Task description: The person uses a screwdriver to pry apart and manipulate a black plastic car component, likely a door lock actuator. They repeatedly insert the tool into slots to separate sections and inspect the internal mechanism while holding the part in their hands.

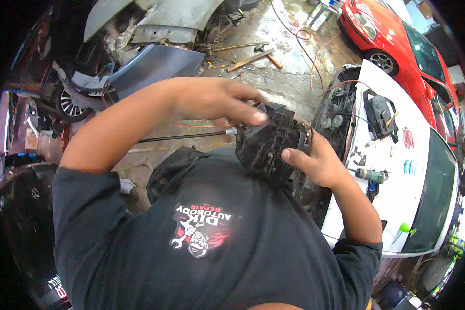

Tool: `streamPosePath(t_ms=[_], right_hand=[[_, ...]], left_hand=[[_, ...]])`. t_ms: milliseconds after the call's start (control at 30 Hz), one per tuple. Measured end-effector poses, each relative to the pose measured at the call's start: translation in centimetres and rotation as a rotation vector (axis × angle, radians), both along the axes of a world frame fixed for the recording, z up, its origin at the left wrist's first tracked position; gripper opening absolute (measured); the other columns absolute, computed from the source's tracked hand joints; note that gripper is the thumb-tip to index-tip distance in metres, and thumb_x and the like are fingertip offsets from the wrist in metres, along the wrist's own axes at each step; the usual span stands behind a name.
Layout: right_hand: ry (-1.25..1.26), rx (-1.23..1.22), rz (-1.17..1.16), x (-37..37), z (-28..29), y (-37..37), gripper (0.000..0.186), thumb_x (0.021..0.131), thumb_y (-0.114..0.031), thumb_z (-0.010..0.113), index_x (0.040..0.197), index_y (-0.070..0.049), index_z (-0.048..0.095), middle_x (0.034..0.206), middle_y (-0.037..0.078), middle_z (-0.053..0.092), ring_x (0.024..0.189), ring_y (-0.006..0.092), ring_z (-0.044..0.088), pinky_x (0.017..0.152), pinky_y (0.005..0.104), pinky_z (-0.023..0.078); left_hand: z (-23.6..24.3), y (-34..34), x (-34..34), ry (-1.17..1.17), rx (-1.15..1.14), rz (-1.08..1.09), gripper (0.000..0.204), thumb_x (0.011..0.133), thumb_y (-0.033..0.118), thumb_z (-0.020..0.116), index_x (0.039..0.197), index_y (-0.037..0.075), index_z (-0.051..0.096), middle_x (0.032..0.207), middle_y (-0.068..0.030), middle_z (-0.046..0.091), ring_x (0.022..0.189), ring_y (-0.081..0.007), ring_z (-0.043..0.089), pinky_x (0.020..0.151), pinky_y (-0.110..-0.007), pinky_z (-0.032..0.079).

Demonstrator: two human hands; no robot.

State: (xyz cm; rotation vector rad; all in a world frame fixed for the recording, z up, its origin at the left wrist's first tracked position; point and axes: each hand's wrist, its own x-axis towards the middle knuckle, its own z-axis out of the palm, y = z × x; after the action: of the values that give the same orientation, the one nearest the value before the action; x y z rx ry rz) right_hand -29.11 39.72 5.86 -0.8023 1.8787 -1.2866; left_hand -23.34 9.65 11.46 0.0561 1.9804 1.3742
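Workshop floor (294, 77) beyond, and the right hand (319, 163) pinches the black housing (271, 147), presumably steadying it as the left hand (217, 101) arches over, its fingers' grip unclear.

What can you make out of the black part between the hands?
The black part is a bulky, irregular housing, plastic by its look, with raised blocks and scuffed, dusty patches. It is held up before the shirt. The right hand grips its right side, thumb foremost; the left hand's digits reach its upper left. A pale-ended cable meets its left side.
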Motion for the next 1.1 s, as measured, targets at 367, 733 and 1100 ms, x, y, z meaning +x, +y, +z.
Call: streamPosePath(t_ms=[367, 733, 1100], right_hand=[[-0.339, 0.044, -0.377, -0.2, -5.6, 6.1, 0.039, 0.101, -0.028, 0.067, 0.132, -0.003, 0.065, 0.108, 0.001, 0.07, 0.098, 0.0127, 0.061, 0.09, 0.0332, 0.051], [-0.31, 0.049, -0.497, 2.2, -8.9, 9.9, 0.074, 0.096, -0.049, 0.074, 0.143, 0.005, 0.055, 0.135, 0.025, 0.064, 0.125, 0.0341, 0.062, 0.109, 0.0474, 0.048], [-0.185, -0.04, -0.844, 10.8, -6.1, 11.3, 0.07, 0.095, -0.055, 0.071, 0.138, -0.001, 0.061, 0.13, 0.02, 0.07, 0.122, 0.0326, 0.065, 0.104, 0.0427, 0.048]], left_hand=[[1.4, -15.4, 8.1, 0.073, -0.655, 0.176, 0.025, 0.081, 0.014, 0.08, 0.094, -0.006, 0.072, 0.084, -0.0066, 0.071, 0.086, -0.0171, 0.064, 0.083, -0.034, 0.051], [-2.9, -26.4, 7.7, 0.535, -0.643, 0.609, 0.038, 0.088, 0.022, 0.079, 0.114, -0.001, 0.065, 0.103, -0.0083, 0.066, 0.095, -0.0222, 0.06, 0.093, -0.036, 0.048], [-14.2, -14.7, -5.7, 0.73, -0.083, 0.992, 0.07, 0.097, 0.037, 0.071, 0.153, 0.006, 0.043, 0.132, -0.0182, 0.066, 0.108, -0.0303, 0.068, 0.095, -0.042, 0.056]])
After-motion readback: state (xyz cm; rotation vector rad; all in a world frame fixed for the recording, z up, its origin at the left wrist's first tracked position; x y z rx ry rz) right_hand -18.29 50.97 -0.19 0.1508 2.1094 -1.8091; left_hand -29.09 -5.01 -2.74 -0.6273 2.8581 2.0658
